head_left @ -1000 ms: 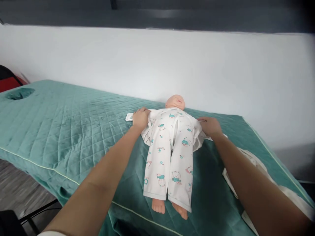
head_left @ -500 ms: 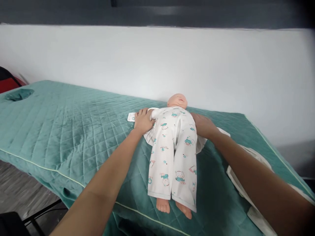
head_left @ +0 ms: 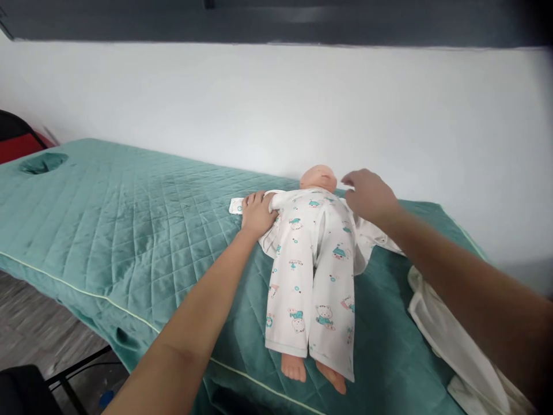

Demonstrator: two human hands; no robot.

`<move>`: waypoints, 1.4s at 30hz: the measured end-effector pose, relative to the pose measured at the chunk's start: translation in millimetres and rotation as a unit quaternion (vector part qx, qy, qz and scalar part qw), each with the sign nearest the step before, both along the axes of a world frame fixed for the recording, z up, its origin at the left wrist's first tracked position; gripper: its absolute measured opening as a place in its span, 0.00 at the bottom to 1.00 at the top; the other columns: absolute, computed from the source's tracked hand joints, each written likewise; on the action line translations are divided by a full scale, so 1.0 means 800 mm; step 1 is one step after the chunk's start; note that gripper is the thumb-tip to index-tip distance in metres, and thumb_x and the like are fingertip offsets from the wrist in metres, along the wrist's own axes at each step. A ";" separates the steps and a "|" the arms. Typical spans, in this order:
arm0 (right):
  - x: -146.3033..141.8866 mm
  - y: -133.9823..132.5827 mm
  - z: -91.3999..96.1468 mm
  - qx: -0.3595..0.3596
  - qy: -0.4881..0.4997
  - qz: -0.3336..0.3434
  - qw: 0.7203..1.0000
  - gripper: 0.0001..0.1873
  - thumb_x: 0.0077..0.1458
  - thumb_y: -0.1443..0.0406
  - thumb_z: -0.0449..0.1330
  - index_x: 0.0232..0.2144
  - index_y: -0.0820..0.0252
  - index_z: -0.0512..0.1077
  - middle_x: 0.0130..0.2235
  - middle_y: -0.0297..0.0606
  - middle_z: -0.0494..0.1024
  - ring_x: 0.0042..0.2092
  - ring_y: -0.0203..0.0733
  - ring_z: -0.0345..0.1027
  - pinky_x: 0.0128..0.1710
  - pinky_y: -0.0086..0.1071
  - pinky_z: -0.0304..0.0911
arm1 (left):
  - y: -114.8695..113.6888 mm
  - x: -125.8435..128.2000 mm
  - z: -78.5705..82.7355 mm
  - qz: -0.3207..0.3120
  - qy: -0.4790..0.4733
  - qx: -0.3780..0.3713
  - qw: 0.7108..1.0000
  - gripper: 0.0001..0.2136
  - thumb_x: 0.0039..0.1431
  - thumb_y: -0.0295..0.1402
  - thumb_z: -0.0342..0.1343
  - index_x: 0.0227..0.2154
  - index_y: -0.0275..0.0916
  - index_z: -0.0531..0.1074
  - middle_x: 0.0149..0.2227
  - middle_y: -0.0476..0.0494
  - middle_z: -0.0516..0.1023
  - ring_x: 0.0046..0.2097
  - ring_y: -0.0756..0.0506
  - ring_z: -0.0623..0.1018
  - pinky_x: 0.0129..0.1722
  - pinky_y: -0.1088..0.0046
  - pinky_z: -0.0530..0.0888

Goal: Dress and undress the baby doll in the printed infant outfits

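Observation:
A baby doll (head_left: 318, 177) lies on its back, dressed in white printed trousers (head_left: 294, 288) pulled high over its torso, with bare feet toward me. Under them spreads a white printed shirt (head_left: 365, 239), its sleeves out to both sides. My left hand (head_left: 258, 213) is at the doll's side on the left, fingers over the shirt's sleeve side and thumb against the cloth, seemingly gripping it. Raised beside the doll's head on the right, my right hand (head_left: 369, 193) is empty, slightly blurred, its thumb and bent fingers apart.
The doll lies on a bed with a green quilted cover (head_left: 142, 213), which has a round hole (head_left: 43, 163) at far left. White cloth (head_left: 453, 334) lies crumpled on the right, partly under my forearm. A white wall (head_left: 259, 104) stands behind. A red and black chair (head_left: 19, 141) shows at left.
My right hand has left the doll's right-hand side and risen toward its head, uncovering the shirt's sleeve there. My left hand stays at the doll's side. The view has shifted slightly.

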State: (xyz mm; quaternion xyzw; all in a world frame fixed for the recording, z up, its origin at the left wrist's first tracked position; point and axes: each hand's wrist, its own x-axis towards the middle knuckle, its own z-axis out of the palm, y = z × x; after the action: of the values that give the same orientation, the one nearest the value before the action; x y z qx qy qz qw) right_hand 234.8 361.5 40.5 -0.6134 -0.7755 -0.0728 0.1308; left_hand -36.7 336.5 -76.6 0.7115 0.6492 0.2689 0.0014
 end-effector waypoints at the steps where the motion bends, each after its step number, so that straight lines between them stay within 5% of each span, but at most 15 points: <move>1: -0.025 -0.007 0.005 0.011 0.008 0.027 1.000 0.21 0.59 0.66 0.50 0.52 0.60 0.73 0.54 0.51 0.76 0.56 0.56 0.69 0.51 0.47 0.67 | 0.000 0.000 0.000 0.000 0.000 0.000 1.000 0.25 0.60 0.38 0.56 0.61 0.49 0.66 0.63 0.42 0.69 0.63 0.35 0.65 0.66 0.54 0.56; 4: -0.104 -0.024 0.004 -0.016 -0.018 0.138 0.990 0.22 0.61 0.66 0.51 0.55 0.63 0.70 0.57 0.51 0.73 0.58 0.54 0.66 0.55 0.43 0.64 | 0.000 0.000 0.000 0.001 0.009 0.002 1.000 0.25 0.61 0.39 0.55 0.61 0.49 0.66 0.63 0.42 0.69 0.63 0.36 0.65 0.66 0.53 0.57; 8: -0.178 -0.014 -0.015 -0.132 -0.149 0.143 0.970 0.21 0.59 0.65 0.58 0.54 0.65 0.70 0.57 0.54 0.72 0.57 0.58 0.66 0.53 0.46 0.64 | 0.001 0.000 0.000 0.000 0.016 -0.001 1.000 0.24 0.63 0.40 0.52 0.62 0.47 0.65 0.64 0.42 0.69 0.64 0.37 0.65 0.65 0.54 0.58; 12: -0.203 0.014 -0.029 -0.176 -0.174 0.130 0.960 0.16 0.57 0.68 0.60 0.47 0.66 0.74 0.54 0.55 0.75 0.52 0.58 0.70 0.47 0.44 0.66 | 0.001 0.000 0.001 -0.001 0.011 0.001 1.000 0.22 0.63 0.37 0.51 0.60 0.46 0.67 0.64 0.43 0.69 0.64 0.37 0.65 0.65 0.55 0.58; 17: -0.204 0.036 -0.032 -0.208 -0.194 0.149 0.947 0.12 0.58 0.66 0.60 0.44 0.64 0.74 0.44 0.48 0.80 0.38 0.46 0.73 0.37 0.38 0.65 | -0.001 0.000 0.007 -0.001 -0.001 0.001 1.000 0.19 0.65 0.34 0.48 0.57 0.44 0.70 0.62 0.43 0.71 0.62 0.36 0.66 0.63 0.54 0.61; 25: -0.183 0.027 -0.012 -0.193 -0.206 0.170 0.944 0.18 0.57 0.61 0.60 0.49 0.60 0.72 0.44 0.47 0.80 0.40 0.51 0.73 0.37 0.37 0.61 | -0.004 -0.005 0.011 0.021 -0.050 0.019 0.998 0.19 0.65 0.30 0.47 0.56 0.47 0.71 0.57 0.43 0.75 0.58 0.38 0.71 0.58 0.57 0.66; 35: -0.127 0.019 0.022 -0.167 -0.190 0.144 0.957 0.18 0.56 0.59 0.59 0.50 0.48 0.74 0.48 0.42 0.79 0.44 0.53 0.74 0.38 0.40 0.61 | 0.008 -0.020 -0.011 0.012 -0.157 0.012 0.987 0.22 0.63 0.24 0.44 0.51 0.45 0.79 0.54 0.47 0.79 0.55 0.45 0.77 0.55 0.69 0.72; 42: -0.113 0.017 0.023 -0.147 -0.166 0.144 0.964 0.20 0.56 0.59 0.57 0.52 0.47 0.74 0.47 0.41 0.79 0.44 0.52 0.73 0.36 0.39 0.60 | 0.019 -0.027 -0.018 0.007 -0.186 -0.016 0.982 0.21 0.59 0.23 0.45 0.45 0.42 0.81 0.50 0.46 0.82 0.53 0.44 0.78 0.56 0.69 0.73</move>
State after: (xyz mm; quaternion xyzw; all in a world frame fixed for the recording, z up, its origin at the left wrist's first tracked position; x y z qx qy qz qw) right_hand 144.6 375.0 58.7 -0.4869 -0.8688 -0.0387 -0.0820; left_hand -58.2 351.9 -90.7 0.6441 0.6470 0.3861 0.1318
